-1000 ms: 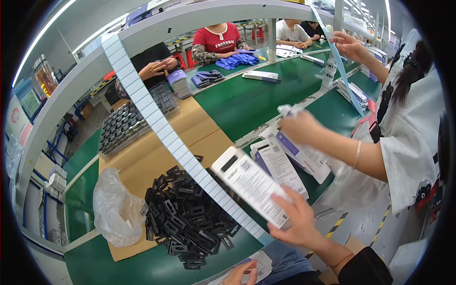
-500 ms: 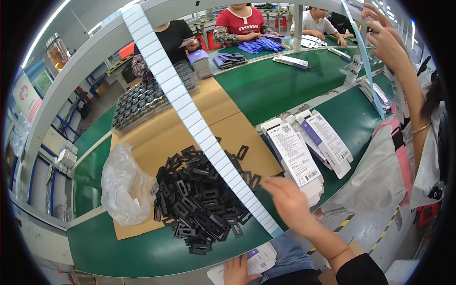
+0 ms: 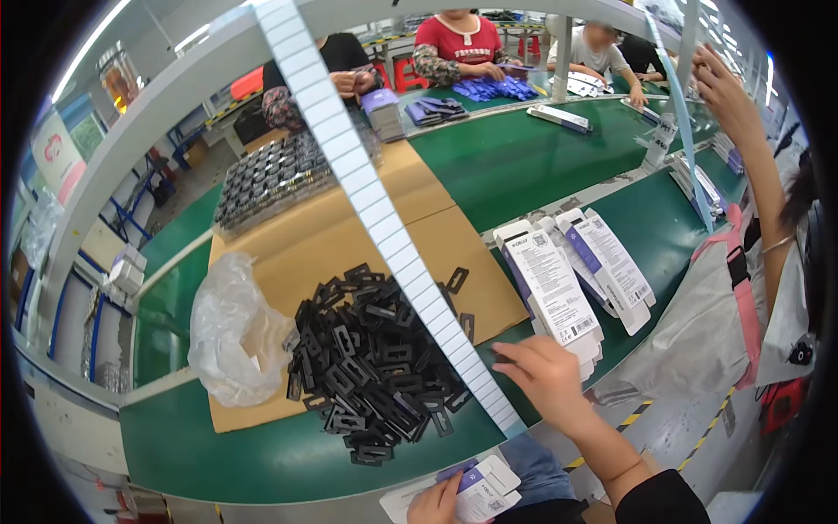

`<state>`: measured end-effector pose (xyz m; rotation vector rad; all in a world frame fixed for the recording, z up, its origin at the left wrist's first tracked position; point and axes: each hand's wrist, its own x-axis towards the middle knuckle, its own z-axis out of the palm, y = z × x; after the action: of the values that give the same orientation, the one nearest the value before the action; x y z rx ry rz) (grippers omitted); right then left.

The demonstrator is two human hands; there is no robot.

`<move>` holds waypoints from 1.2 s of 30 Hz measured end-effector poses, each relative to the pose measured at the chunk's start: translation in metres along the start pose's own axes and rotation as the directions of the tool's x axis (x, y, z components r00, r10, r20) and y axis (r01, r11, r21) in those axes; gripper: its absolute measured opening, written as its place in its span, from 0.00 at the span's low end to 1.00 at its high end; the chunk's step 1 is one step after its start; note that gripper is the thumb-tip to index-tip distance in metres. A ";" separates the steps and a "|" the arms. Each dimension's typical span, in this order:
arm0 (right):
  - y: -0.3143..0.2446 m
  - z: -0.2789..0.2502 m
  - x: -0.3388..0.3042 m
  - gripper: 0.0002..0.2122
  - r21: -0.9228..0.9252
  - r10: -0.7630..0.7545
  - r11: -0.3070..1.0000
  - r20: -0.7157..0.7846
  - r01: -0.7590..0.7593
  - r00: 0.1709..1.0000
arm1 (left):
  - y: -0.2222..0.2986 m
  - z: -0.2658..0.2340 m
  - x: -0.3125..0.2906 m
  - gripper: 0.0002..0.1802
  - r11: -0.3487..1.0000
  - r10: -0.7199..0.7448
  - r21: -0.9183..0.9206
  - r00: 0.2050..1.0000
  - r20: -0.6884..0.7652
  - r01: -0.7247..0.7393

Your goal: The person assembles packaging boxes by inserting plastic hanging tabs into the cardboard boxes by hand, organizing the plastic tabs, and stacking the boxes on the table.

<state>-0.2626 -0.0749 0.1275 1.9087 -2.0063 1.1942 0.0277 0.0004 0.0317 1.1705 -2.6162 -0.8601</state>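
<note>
At the lower edge my left hand [image 3: 434, 505] is closed on a flat white-and-purple carton [image 3: 489, 491], its fingers lying over the card. My right hand [image 3: 550, 384] is above the green table, right of a pale segmented strip, with thumb and fingers bent together; what they hold, if anything, is too small to make out. Left of it lies a big heap of black plastic hang tabs [image 3: 375, 358], each with a slot, and one loose hang tab [image 3: 467, 327] rests nearest the fingers. Beyond this hand, flattened white-and-purple cartons [image 3: 548, 284] overlap in a stack.
The pale strip [image 3: 384, 218] slants across the view above the brown cardboard sheet [image 3: 419, 175]. A crumpled clear plastic bag [image 3: 231, 341] sits left of the heap. Trays of black parts [image 3: 275, 183] stand behind. Co-workers sit across the green table [image 3: 489, 166]; another person's arm [image 3: 755, 166] is at right.
My right hand has drawn back slightly right and down from the heap's edge; a loose tab beside it is gone from the cardboard. More of the carton shows at my left hand, now curled around it.
</note>
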 end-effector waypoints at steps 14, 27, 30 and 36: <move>-0.026 -0.028 -0.020 0.06 0.706 0.125 0.478 0.534 -0.523 0.836 | 0.044 -0.112 0.070 0.39 0.996 0.080 0.001 0.924 -0.373 -0.086; -0.035 -0.026 -0.017 0.07 0.529 0.106 0.761 0.469 -0.375 0.877 | 0.044 -0.131 0.082 0.41 0.963 0.187 0.248 0.921 -0.342 -0.104; -0.041 -0.029 -0.020 0.08 0.513 0.069 0.821 0.349 -0.252 0.935 | 0.056 -0.137 0.082 0.42 0.935 0.238 0.334 0.911 -0.337 -0.121; -0.029 -0.031 -0.087 0.07 0.299 -0.063 0.954 0.170 0.010 0.983 | 0.059 -0.076 0.035 0.45 0.989 0.042 0.146 0.980 -0.195 -0.013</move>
<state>-0.2329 0.0155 0.1113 2.2559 -1.9547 1.4341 -0.0063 -0.0270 0.1238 1.1840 -2.5588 -0.5263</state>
